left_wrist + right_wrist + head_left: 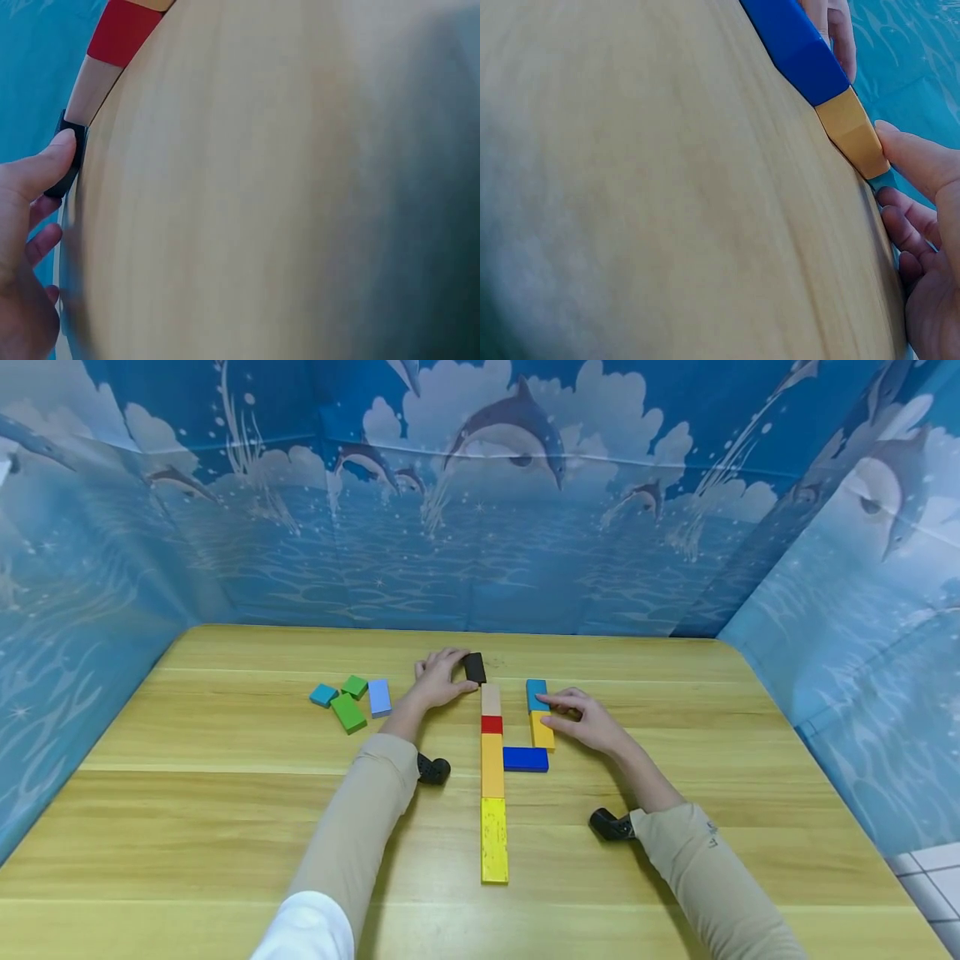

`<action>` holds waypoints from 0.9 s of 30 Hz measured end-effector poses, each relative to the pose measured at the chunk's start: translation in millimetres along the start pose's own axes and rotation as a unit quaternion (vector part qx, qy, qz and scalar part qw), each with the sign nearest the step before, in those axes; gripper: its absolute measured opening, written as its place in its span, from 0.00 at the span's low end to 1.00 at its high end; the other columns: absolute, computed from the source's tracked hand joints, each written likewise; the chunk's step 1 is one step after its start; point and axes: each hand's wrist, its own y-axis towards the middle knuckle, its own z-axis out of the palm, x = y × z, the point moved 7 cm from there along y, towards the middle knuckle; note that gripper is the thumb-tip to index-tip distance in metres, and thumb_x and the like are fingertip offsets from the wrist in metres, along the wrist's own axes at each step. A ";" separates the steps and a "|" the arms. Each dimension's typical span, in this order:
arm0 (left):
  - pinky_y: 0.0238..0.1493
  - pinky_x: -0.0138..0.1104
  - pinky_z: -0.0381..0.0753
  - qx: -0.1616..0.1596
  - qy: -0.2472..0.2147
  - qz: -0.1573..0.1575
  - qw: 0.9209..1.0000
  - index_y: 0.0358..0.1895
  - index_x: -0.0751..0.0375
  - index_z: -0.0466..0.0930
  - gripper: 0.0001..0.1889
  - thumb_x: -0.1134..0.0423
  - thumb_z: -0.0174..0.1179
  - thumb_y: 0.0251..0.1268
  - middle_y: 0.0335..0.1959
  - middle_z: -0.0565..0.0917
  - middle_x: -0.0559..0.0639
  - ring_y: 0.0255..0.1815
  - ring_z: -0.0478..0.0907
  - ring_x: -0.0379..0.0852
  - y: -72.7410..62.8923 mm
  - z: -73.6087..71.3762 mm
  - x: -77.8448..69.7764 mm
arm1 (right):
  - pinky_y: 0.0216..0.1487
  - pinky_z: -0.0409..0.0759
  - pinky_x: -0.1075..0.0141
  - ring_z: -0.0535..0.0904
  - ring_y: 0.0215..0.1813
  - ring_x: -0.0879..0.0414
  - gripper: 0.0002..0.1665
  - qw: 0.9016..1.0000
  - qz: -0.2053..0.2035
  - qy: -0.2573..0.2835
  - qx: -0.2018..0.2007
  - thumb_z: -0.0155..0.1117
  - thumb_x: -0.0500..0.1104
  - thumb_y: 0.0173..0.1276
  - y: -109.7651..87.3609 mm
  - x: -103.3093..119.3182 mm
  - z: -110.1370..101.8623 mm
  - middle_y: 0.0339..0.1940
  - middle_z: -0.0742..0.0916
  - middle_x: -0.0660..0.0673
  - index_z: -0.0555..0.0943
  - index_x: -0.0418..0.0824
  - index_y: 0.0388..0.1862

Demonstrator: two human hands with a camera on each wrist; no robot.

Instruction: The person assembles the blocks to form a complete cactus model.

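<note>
A column of blocks runs up the table: yellow, orange, red and beige. At its far end lies a black block, slightly tilted. My left hand pinches this black block between thumb and fingers. A dark blue block lies crosswise, touching the orange one. Above its right end stand a yellow-orange block and a light blue block, end to end. My right hand touches both from the right, thumb by the yellow-orange block, fingers by the light blue one.
Left of the left hand lie a periwinkle block, two green blocks, one of them larger, and a small blue block. A dolphin-print curtain stands behind the wooden table.
</note>
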 end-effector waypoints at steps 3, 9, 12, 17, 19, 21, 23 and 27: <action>0.59 0.49 0.47 0.002 -0.005 0.001 1.000 0.69 0.51 0.58 0.33 0.49 0.57 0.61 0.69 0.59 0.52 0.66 0.53 0.53 0.7 1.5 -0.8 | 0.45 0.67 0.56 0.67 0.46 0.45 0.25 1.000 0.001 -0.001 0.001 0.59 0.38 0.64 -0.6 0.9 -0.4 0.53 0.74 0.32 0.72 0.32 0.60; 0.60 0.49 0.45 0.013 -0.029 -0.005 0.999 0.69 0.49 0.58 0.31 0.50 0.54 0.64 0.70 0.58 0.52 0.67 0.52 0.52 -0.1 3.2 -0.2 | 0.45 0.68 0.56 0.68 0.47 0.44 0.25 1.000 -0.005 0.000 0.002 0.59 0.37 0.64 -0.7 3.4 0.0 0.53 0.74 0.32 0.72 0.31 0.60; 0.62 0.49 0.43 0.015 -0.050 -0.011 0.999 0.69 0.49 0.59 0.28 0.52 0.51 0.67 0.70 0.58 0.51 0.67 0.51 0.52 0.0 3.3 0.4 | 0.45 0.68 0.56 0.68 0.47 0.44 0.25 1.000 -0.004 0.000 0.001 0.59 0.37 0.64 -0.7 3.5 -0.2 0.53 0.74 0.32 0.72 0.32 0.60; 0.62 0.48 0.42 0.013 -0.052 -0.017 0.998 0.69 0.48 0.59 0.25 0.53 0.45 0.71 0.69 0.59 0.49 0.67 0.51 0.51 2.0 4.9 0.5 | 0.46 0.67 0.56 0.67 0.47 0.44 0.25 1.000 0.000 0.000 0.000 0.59 0.38 0.64 -1.1 2.1 -0.4 0.53 0.74 0.32 0.72 0.32 0.60; 0.62 0.48 0.42 0.011 -0.049 -0.019 0.999 0.69 0.47 0.59 0.25 0.53 0.45 0.71 0.69 0.60 0.48 0.67 0.51 0.51 3.0 5.8 -0.1 | 0.46 0.67 0.56 0.68 0.47 0.44 0.25 1.000 0.001 -0.001 0.000 0.59 0.38 0.64 -1.1 1.5 -0.3 0.53 0.74 0.32 0.72 0.32 0.60; 0.62 0.48 0.42 0.007 -0.048 -0.023 0.999 0.69 0.47 0.59 0.25 0.51 0.46 0.70 0.69 0.60 0.48 0.68 0.51 0.51 3.8 6.3 -0.7 | 0.46 0.67 0.56 0.68 0.48 0.43 0.25 1.000 0.003 -0.001 0.000 0.59 0.38 0.64 -0.9 1.2 -0.1 0.53 0.74 0.33 0.72 0.32 0.60; 0.62 0.48 0.41 0.004 -0.050 -0.027 0.998 0.68 0.47 0.60 0.25 0.51 0.47 0.69 0.69 0.60 0.48 0.68 0.51 0.51 4.5 6.9 -1.7 | 0.46 0.68 0.56 0.68 0.48 0.43 0.25 1.000 0.004 -0.004 0.000 0.59 0.38 0.64 -0.7 0.9 -0.1 0.53 0.74 0.33 0.72 0.33 0.60; 0.63 0.48 0.41 0.005 -0.054 -0.028 0.998 0.68 0.46 0.60 0.26 0.50 0.47 0.69 0.69 0.60 0.48 0.68 0.50 0.51 6.0 8.8 -5.0 | 0.46 0.68 0.56 0.68 0.48 0.43 0.25 1.000 0.005 -0.007 -0.002 0.59 0.39 0.64 -0.4 0.6 -0.1 0.53 0.74 0.33 0.72 0.33 0.60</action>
